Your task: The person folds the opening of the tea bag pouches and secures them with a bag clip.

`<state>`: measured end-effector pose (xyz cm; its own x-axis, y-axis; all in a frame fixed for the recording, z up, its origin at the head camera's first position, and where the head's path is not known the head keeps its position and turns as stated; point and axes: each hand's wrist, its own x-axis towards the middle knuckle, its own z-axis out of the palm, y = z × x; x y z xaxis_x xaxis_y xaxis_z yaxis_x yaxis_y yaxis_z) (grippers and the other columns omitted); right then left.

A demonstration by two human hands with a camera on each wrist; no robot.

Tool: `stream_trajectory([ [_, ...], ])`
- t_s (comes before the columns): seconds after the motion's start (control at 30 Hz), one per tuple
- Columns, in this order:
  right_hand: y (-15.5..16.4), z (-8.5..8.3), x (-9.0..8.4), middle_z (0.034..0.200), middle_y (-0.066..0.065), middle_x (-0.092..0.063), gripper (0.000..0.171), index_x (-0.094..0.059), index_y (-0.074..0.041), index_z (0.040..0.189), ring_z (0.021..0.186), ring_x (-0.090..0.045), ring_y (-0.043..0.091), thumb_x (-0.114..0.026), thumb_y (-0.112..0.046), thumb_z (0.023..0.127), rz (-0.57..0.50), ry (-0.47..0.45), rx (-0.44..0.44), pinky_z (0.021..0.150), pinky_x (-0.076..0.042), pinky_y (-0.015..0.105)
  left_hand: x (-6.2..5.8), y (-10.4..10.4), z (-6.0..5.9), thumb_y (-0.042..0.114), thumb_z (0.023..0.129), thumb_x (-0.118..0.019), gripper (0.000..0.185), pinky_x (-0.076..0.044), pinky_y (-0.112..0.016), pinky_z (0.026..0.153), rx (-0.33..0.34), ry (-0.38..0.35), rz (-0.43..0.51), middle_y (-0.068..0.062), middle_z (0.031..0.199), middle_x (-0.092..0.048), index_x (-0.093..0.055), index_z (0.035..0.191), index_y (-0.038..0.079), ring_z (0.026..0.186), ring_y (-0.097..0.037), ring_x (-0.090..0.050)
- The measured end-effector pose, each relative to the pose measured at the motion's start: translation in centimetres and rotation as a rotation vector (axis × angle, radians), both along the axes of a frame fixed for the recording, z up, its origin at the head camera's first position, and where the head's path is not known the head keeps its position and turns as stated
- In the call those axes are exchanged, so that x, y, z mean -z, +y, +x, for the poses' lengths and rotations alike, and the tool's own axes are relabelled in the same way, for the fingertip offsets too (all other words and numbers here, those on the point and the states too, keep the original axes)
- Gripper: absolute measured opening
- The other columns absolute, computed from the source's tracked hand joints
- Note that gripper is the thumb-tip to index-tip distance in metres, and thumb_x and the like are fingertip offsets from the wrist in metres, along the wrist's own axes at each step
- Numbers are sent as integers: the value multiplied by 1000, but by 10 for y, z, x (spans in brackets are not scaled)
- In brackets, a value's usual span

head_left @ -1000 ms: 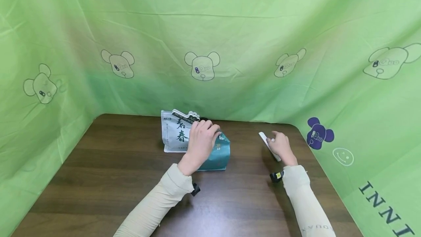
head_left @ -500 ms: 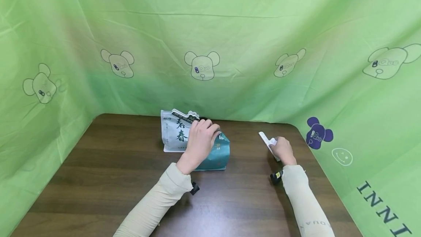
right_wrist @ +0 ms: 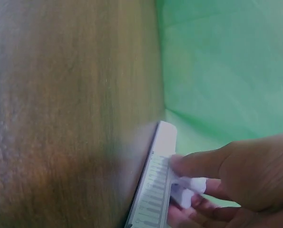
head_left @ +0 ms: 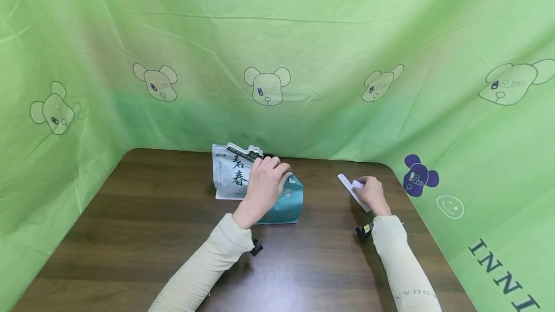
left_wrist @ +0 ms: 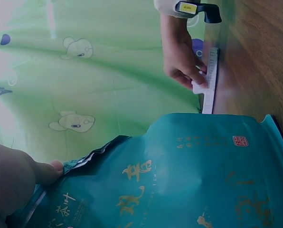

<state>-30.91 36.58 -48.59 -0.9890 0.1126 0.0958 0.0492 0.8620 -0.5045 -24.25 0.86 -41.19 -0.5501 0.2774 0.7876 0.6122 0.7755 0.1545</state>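
The left hand (head_left: 262, 184) grips the top of the teal tea pouch (head_left: 286, 203), fingers curled over its upper edge, at the bench's (head_left: 143, 225) middle rear; a white tea pouch (head_left: 229, 172) stands just behind it, touching, near the green curtain (head_left: 277, 37); the right hand (head_left: 370, 194) pinches a white sealing clip (head_left: 348, 186) near the bench's rounded right rear corner, well apart from the pouches; open brown bench lies to the left and toward the person; the left wrist view shows the teal pouch's gold lettering and crimped top edge, hidden from the head camera; the right wrist view shows the clip's ribbed face (right_wrist: 153, 190) under the fingers (right_wrist: 198, 164).
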Motion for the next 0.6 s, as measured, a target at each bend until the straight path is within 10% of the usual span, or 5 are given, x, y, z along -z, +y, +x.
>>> stream_trajectory([
  [0.6, -19, -3, -12, 103, 28, -73, 29, -70, 11, 109, 92, -71, 33, -74, -9, 89, -173, 139, -76, 68, -48, 17, -2, 0, 1, 21, 87, -80, 8, -38, -32, 71, 3, -26, -2, 3, 79, -60, -76, 94, 17, 75, -18, -55],
])
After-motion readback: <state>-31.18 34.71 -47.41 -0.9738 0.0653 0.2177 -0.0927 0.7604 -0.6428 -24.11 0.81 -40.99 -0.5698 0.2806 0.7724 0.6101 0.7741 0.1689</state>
